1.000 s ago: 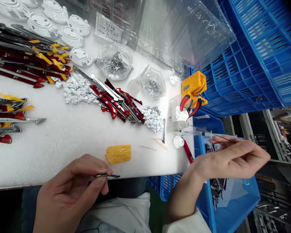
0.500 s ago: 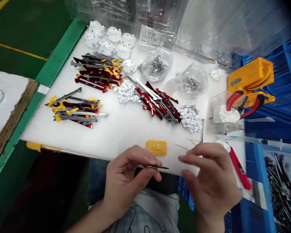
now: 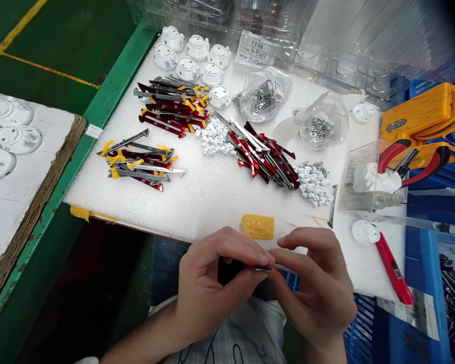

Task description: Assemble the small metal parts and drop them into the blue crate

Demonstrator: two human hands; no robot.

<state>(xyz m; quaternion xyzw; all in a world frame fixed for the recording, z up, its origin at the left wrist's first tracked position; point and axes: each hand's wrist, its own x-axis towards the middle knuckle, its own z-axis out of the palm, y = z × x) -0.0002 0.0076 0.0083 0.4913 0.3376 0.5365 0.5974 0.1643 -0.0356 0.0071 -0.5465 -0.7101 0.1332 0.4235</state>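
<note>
Near the front edge of the white foam board (image 3: pixel 197 202), my left hand (image 3: pixel 220 283) pinches a thin dark strip (image 3: pixel 263 269) between thumb and fingertips. Thumb and index finger of my right hand (image 3: pixel 313 283) close on the strip's right end, touching the left fingertips. Most of the strip is hidden by the fingers. Just behind the hands lies a yellow tape piece (image 3: pixel 258 226). Farther back are a pile of red and silver strips (image 3: pixel 265 154), white small parts (image 3: pixel 314 187) and, to the left, strips with yellow tape (image 3: pixel 140 164).
White round pieces (image 3: pixel 187 68) and clear bags of small metal parts (image 3: pixel 263 98) stand at the back. On the right are a yellow tool (image 3: pixel 420 114), red-handled pliers (image 3: pixel 432 164), a clear box (image 3: pixel 358 182), a red-handled knife (image 3: pixel 394 268) and blue crates (image 3: pixel 426 263).
My right hand has moved left to meet my left hand, and its fingers have closed at the strip. The view has shifted, so the board's contents appear farther right.
</note>
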